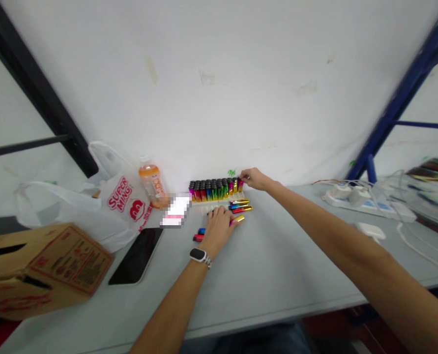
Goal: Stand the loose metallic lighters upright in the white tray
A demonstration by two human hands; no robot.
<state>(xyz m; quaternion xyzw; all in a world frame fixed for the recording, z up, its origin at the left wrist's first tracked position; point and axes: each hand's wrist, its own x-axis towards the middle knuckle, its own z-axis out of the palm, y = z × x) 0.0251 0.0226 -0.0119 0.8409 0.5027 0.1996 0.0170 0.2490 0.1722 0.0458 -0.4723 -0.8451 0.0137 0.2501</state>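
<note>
Open tabletop (263, 265) between the forearms (325, 221), upright lighters (214, 191) a barrier beyond.

Soft light brightens the wall (263, 88); outer edges look stretched and blurred.

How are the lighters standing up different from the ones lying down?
The standing lighters are upright and packed close together, while the lying lighters are on their sides and more spread out. Many standing lighters show, but only a few lying lighters. The right hand is at one end of the standing lighters; the left hand is among the lying lighters. Both kinds are shiny and colourful.
</note>
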